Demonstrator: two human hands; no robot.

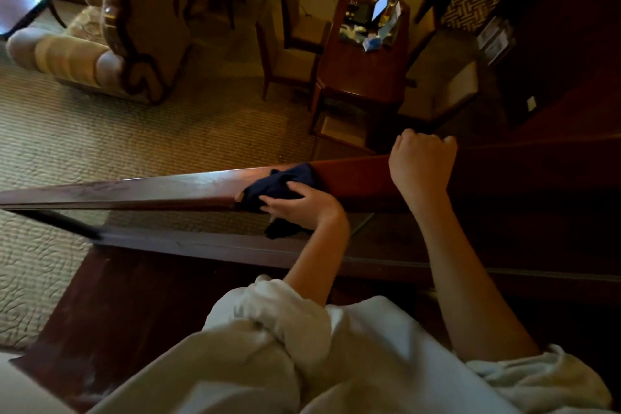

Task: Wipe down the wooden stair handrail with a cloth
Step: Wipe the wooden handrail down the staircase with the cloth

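Note:
The dark red wooden handrail (pixel 134 190) runs across the middle of the view, left to right. A dark blue cloth (pixel 279 183) is draped over the rail, with a corner hanging below it. My left hand (pixel 299 203) grips the cloth and holds it against the near side of the rail. My right hand (pixel 420 165) is further right along the rail, its fingers curled over the rail's top.
Below the rail lies a glass panel and a wooden base board (pixel 235 245). Beyond it, on the lower carpeted floor, stand an upholstered armchair (pixel 111 40), wooden chairs (pixel 289 54) and a cluttered wooden table (pixel 366 50). A dark wall is at the right.

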